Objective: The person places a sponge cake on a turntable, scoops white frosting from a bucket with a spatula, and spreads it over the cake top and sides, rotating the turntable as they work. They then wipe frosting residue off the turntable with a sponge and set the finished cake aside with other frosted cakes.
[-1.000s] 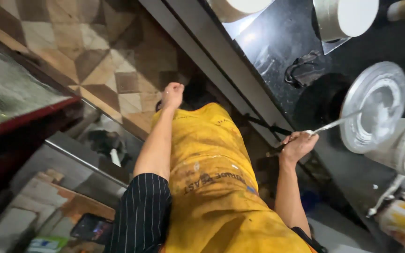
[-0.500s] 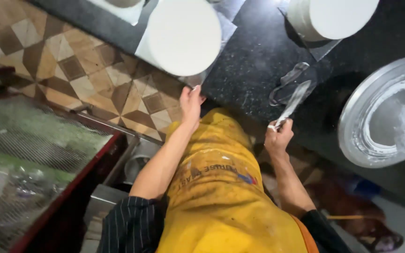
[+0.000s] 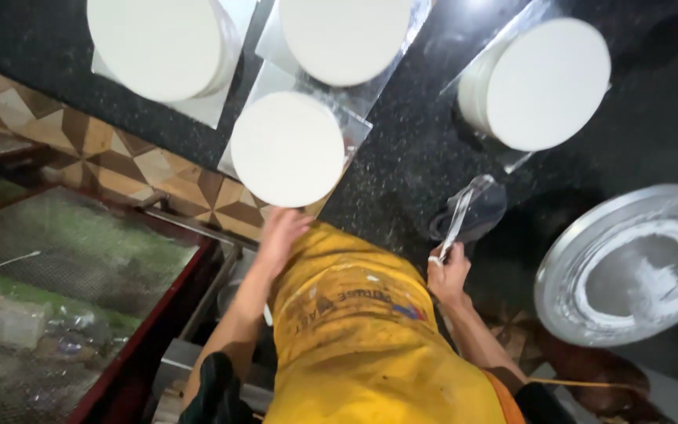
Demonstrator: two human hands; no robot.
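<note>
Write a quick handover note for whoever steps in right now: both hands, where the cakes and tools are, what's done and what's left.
Left hand: empty, at the counter edge just below the nearest white round cake.
Right hand: gripping a metal spatula, blade over the dark counter.
Four cakes on silver boards look smoothly coated white.
The metal turntable, right, is empty and smeared with white cream.
Left: nothing visibly uncoated; the turntable and spatula probably need wiping.

Both arms are stretching forward: the left hand (image 3: 282, 232) is lying open with fingers extended, the right hand (image 3: 447, 272) is gripping closed.
</note>
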